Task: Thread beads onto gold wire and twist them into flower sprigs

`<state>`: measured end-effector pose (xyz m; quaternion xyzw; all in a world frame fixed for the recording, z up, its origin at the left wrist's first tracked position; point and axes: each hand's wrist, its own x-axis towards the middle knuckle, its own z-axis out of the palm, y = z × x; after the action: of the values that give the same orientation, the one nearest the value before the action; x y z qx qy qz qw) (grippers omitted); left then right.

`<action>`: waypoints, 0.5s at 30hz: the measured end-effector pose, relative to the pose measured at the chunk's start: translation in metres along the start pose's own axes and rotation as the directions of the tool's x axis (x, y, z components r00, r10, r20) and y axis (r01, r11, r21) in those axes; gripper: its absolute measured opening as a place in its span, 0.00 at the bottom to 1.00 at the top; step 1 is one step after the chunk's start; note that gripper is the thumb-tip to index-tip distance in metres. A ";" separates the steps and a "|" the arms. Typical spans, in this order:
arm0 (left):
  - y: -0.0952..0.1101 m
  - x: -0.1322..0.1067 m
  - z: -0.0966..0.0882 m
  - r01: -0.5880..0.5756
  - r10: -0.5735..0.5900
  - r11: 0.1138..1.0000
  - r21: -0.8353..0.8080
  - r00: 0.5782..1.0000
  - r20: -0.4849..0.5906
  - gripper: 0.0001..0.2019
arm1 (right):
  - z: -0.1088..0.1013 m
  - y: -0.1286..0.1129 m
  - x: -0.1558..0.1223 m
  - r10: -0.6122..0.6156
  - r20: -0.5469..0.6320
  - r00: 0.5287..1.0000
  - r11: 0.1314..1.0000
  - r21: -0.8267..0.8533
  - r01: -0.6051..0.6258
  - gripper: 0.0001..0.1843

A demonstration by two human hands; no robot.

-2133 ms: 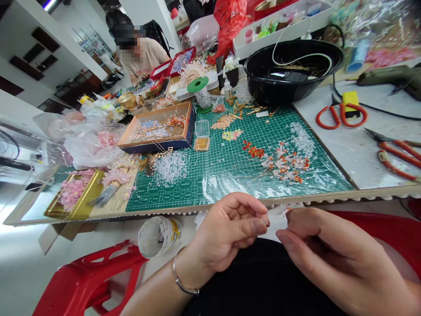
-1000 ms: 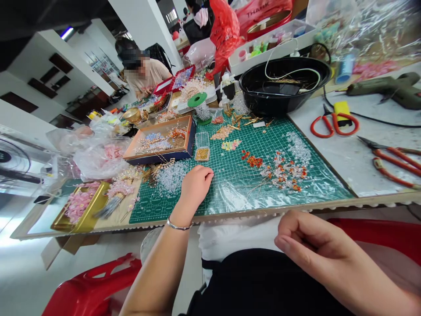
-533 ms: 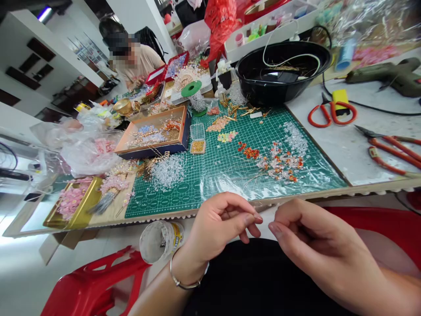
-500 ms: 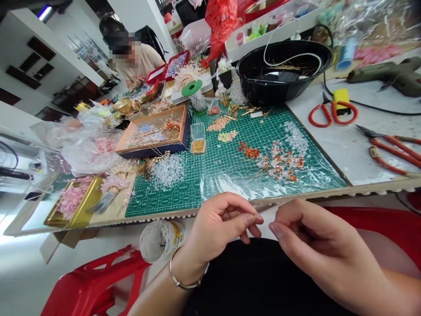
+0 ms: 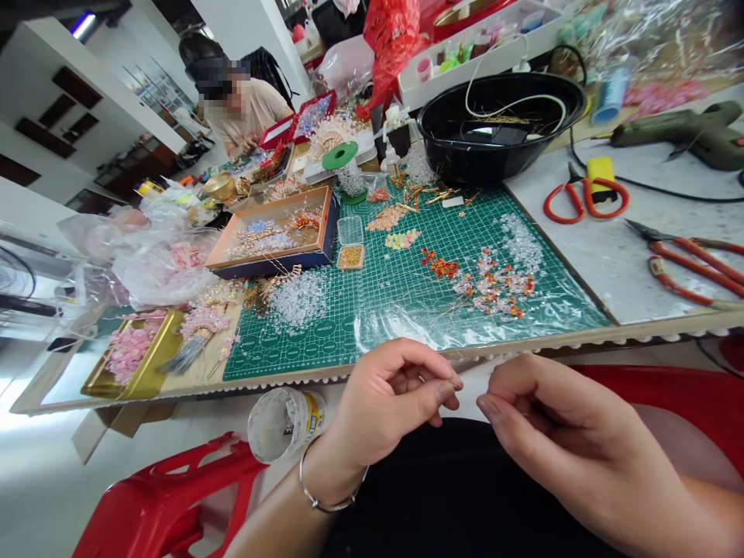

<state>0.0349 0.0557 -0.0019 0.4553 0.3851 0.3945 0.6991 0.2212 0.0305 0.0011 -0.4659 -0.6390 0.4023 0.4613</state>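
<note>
My left hand and my right hand meet over my lap, just below the table's front edge. Both are closed in a pinch, fingertips almost touching each other. What they pinch is too small to make out. On the green cutting mat ahead lie a heap of clear beads, red and orange bead sprigs and a small clear box of gold beads.
A black bowl, red-handled scissors, red pliers and a glue gun lie to the right. A brown tray, plastic bags and a gold tray of pink flowers sit left. Another person sits at the far end. A white jar rests on a red stool.
One second ago my left hand reached onto the mat by the clear beads. It has come back to my lap and now pinches close to my right hand's fingertips.
</note>
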 end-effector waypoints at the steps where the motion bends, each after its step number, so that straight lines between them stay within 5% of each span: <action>1: 0.000 0.000 0.000 0.003 -0.003 1.000 0.005 1.000 -0.005 0.05 | 0.000 0.000 -0.001 0.004 0.004 1.000 1.000 0.001 -0.004 0.11; 15: 0.003 -0.004 0.005 0.040 -0.038 0.994 -0.106 0.999 0.023 0.06 | -0.002 -0.003 -0.007 0.027 0.003 1.000 1.000 0.001 -0.027 0.13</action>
<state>0.0371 0.0513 0.0030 0.4137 0.3650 0.3961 0.7340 0.2232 0.0236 0.0025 -0.4735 -0.6334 0.4093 0.4551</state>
